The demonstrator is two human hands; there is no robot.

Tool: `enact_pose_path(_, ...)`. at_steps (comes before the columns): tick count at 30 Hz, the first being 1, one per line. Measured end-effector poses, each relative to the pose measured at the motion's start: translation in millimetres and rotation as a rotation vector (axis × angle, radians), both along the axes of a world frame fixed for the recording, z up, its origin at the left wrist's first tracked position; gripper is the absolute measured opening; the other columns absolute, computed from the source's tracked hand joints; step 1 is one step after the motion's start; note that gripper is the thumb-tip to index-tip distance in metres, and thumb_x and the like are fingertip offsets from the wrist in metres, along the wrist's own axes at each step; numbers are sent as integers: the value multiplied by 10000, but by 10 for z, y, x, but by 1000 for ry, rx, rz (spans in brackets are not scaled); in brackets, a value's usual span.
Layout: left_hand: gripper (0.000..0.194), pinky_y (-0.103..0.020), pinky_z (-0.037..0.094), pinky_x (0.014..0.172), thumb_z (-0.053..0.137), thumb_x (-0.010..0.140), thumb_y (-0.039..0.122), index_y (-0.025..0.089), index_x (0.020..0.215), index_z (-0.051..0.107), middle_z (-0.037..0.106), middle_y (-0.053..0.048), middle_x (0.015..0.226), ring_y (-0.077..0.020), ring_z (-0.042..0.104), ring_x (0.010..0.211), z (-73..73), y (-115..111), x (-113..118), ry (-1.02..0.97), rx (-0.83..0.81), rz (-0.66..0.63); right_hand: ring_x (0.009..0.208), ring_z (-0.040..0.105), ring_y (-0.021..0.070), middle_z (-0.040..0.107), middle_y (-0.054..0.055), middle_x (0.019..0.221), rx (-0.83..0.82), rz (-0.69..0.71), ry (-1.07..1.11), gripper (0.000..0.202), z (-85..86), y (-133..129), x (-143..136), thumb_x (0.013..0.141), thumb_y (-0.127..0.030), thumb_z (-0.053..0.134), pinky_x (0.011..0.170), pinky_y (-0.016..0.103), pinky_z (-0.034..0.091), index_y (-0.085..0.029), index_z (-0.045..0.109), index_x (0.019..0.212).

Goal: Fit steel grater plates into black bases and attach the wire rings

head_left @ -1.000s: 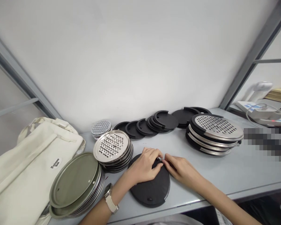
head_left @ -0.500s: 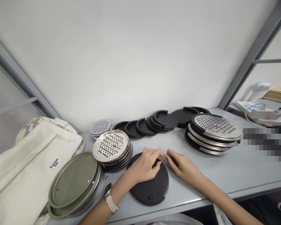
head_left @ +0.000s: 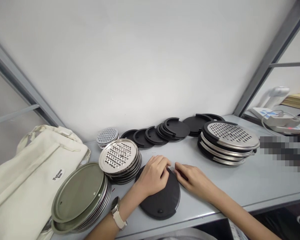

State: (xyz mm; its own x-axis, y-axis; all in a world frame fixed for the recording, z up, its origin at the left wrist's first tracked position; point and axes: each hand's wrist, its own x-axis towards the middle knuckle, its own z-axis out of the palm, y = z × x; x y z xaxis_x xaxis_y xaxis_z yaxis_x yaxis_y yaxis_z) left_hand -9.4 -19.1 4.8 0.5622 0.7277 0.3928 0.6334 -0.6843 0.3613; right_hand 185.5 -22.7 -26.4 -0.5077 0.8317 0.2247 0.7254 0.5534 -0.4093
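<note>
A black round disc (head_left: 162,203) lies flat on the grey table in front of me, with a small round knob or hole near its front edge. Over the disc's far part, my left hand (head_left: 155,175) is closed, its fingers curled in. My right hand (head_left: 192,178) is closed beside the disc's right edge, thumb and fingers pinched. Between the two sets of fingertips shows a small pale, see-through piece (head_left: 172,168), too small to name. To the left stands a stack of round metal grater plates (head_left: 120,155).
Olive-green round trays (head_left: 78,191) are stacked by a cream bag (head_left: 32,180) on the left. Several black discs (head_left: 153,135) overlap along the wall. Grater plates in black holders (head_left: 230,135) stand piled on the right. A small white-grey grater stack (head_left: 107,136) sits behind.
My left hand has turned slightly, and its fingers are more curled in. My right hand has shifted a little down and left. The disc and the stacks have stayed put.
</note>
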Motion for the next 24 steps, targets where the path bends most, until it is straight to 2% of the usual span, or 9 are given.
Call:
enact_pose_path(5,128,-287,367,627,348,883,135,199,808,431,535,-11,747,-170,521,679,-27,-16,-17,154,-63,172,519,514,163,515,-28,610,-45,-61,46,145,-32,8,8,979,-265,276,530,251,332,-228,380,884)
enact_pose_path(8,58,-284,329,580,454,841,217,202,794,425,538,-6,748,-171,520,666,18,-43,-45,250,-56,116,529,546,174,534,-23,614,-63,-81,78,150,-33,18,17,985,-282,257,533,250,356,-226,384,927)
enact_pose_path(12,97,-278,329,584,514,794,237,202,788,424,536,5,769,-157,513,670,74,-49,-75,269,-58,25,537,561,179,560,-13,632,-53,-95,116,166,-30,34,28,989,-299,257,538,253,368,-231,388,914)
enact_pose_path(17,66,-274,341,589,496,787,196,200,767,434,531,8,743,-153,517,670,41,35,15,246,-41,5,545,570,177,573,-8,651,-68,-95,182,166,-48,32,39,991,-302,259,550,253,375,-235,387,908)
enact_pose_path(24,71,-279,351,574,514,811,251,198,781,477,583,-8,748,-175,559,667,-13,148,240,264,10,49,585,599,205,577,3,656,-94,-131,146,170,-78,61,51,983,-307,258,546,266,351,-240,362,866)
